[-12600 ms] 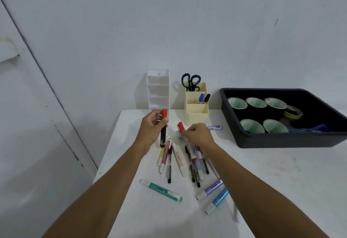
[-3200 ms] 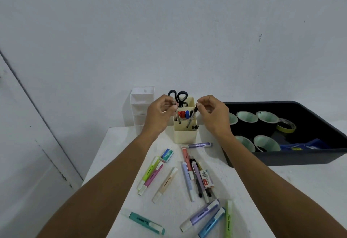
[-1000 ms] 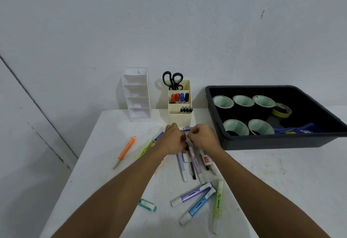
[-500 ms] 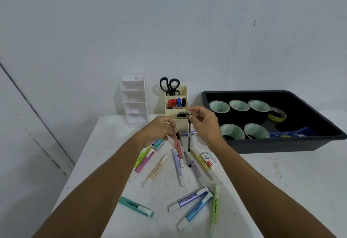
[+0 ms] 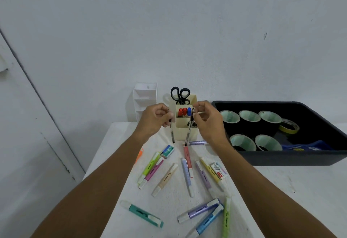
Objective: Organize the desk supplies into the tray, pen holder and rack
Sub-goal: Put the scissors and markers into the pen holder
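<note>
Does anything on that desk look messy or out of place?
Yes. Highlighters lie scattered at all angles on the white table, and an orange marker sits at its left edge, partly hidden by the left arm. The white rack appears empty.

My left hand [image 5: 156,118] covers the lower shelves of the white rack [image 5: 145,96], my right hand [image 5: 207,120] hides the pen holder's [image 5: 185,125] right edge, the black tray [image 5: 293,160] runs off the right border, and the eraser label [image 5: 167,151] print is perhaps too small to read.
</note>
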